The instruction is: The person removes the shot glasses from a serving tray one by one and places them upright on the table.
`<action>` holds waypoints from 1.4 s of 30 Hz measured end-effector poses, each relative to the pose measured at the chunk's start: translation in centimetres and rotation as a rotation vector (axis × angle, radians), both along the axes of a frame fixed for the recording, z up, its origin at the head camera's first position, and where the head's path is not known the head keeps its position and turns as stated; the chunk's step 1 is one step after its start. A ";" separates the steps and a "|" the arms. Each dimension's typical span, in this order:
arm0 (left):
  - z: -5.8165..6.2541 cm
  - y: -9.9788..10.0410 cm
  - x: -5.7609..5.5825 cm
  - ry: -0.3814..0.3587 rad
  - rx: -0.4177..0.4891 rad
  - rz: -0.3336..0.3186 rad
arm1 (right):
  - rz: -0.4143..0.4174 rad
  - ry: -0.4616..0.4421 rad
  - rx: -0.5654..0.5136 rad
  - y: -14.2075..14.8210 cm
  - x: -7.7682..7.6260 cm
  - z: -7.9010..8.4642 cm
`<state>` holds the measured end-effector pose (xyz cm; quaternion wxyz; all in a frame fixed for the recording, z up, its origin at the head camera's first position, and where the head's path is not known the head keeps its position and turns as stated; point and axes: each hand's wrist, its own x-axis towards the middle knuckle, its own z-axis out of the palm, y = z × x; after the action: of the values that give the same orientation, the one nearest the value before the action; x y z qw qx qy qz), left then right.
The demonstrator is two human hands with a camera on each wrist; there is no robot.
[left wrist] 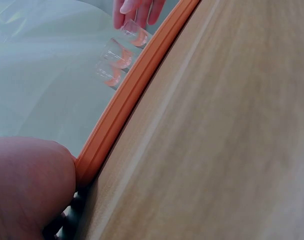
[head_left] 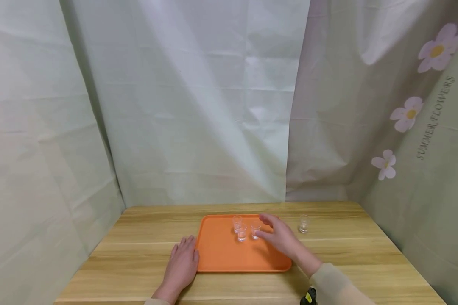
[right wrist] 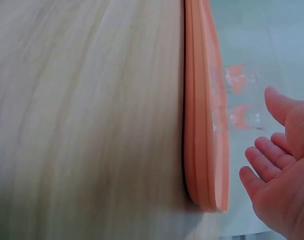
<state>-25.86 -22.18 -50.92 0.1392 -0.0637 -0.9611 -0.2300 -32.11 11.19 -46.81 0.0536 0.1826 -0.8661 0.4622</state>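
An orange tray (head_left: pixel 217 254) lies on the wooden table, bearing three small clear shot glasses: one at the back (head_left: pixel 237 223), one in front of it (head_left: pixel 241 233), and a third (head_left: pixel 255 231) to their right. My right hand (head_left: pixel 284 240) hovers over the tray's right side beside that third glass, thumb and fingers spread apart with nothing held. In the right wrist view, the right hand (right wrist: pixel 284 165) shows loosely bent fingers and a gap to the glasses. My left hand (head_left: pixel 181 262) rests on the table with fairly straight fingers, its thumb side against the tray's left edge.
Another clear shot glass (head_left: pixel 303 223) stands on the table (head_left: pixel 339 241), right of the tray and beyond my right hand. Pale curtains (head_left: pixel 206 127) hang behind and along both sides of the table. A black and yellow object (head_left: pixel 309 296) shows by my right sleeve.
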 end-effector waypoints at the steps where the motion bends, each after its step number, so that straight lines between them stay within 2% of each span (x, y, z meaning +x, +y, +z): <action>1: 0.0 0.0 0.0 0.000 0.001 0.000 | 0.003 -0.012 -0.007 -0.1 0.0 -0.1; 6: 0.1 0.1 0.0 -0.001 -0.005 0.000 | 0.003 -0.050 -0.037 -0.8 -0.2 -0.6; 14: 0.2 0.2 0.1 0.004 -0.006 0.001 | 0.004 -0.049 -0.056 -1.5 -0.4 -1.3; 25: 0.2 0.2 0.1 0.011 -0.002 0.001 | -0.061 -0.048 -0.059 -1.7 -0.6 -1.4; 34: -0.1 0.1 0.0 0.005 -0.008 0.004 | -0.057 -0.019 -0.030 -1.7 -1.2 -1.8; 42: 0.0 0.0 -0.1 0.011 -0.008 0.000 | -0.090 -0.018 -0.033 -1.1 -0.6 -1.3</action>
<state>-25.98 -22.15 -50.92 0.1440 -0.0657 -0.9613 -0.2257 -32.75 10.13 -48.12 0.0698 0.1382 -0.8662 0.4752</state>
